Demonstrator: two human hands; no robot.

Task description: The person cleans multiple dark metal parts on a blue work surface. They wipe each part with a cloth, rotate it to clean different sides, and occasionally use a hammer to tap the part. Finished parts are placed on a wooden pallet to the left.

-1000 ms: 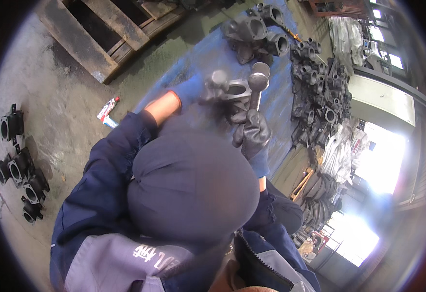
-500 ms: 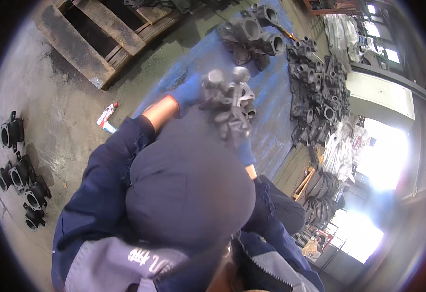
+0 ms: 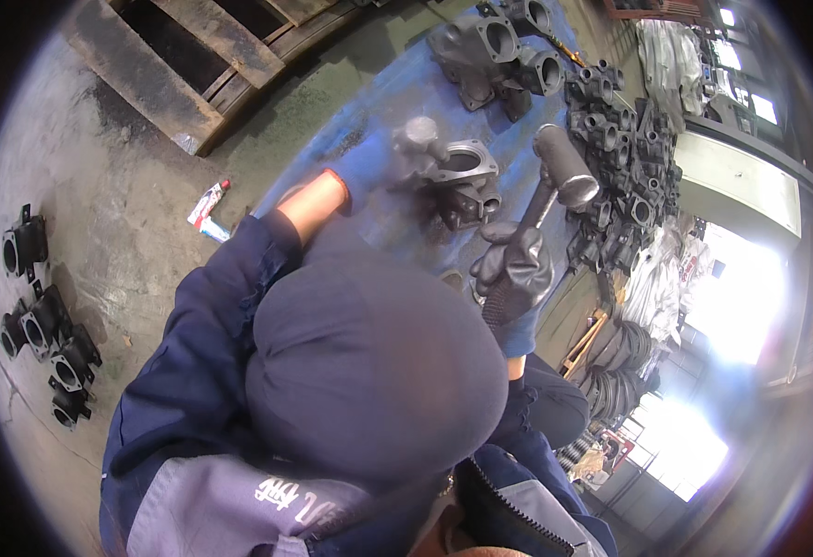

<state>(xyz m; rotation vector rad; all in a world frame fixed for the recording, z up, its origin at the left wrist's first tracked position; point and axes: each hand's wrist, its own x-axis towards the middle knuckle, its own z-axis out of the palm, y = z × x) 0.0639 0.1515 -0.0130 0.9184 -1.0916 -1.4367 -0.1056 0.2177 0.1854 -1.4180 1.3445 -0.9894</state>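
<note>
My left hand (image 3: 369, 172), in a blue glove with a dark coated palm, is closed around a metal piece with a blunt, round end (image 3: 420, 134). Its fingers are partly blurred, and the lower part of the piece is hidden. Right beside it lies a grey metal casting (image 3: 467, 190) with a flanged round opening and smaller pipe ends. Gloved likewise, my right hand (image 3: 518, 269) grips a hammer (image 3: 566, 167) by its handle. The hammer's thick cylindrical head is raised to the right of the casting, apart from it.
More castings (image 3: 499, 56) stand at the far end of the worn blue work surface (image 3: 332, 139). A large heap of castings (image 3: 615, 158) lies to the right. Wooden pallet (image 3: 161, 84) at far left; tube (image 3: 208, 212) and black flanged parts (image 3: 45, 325) on the floor.
The hammer has swung up and right, away from the casting, with my right hand. My left hand stays beside the casting on the round-ended piece. The view has shifted slightly.
</note>
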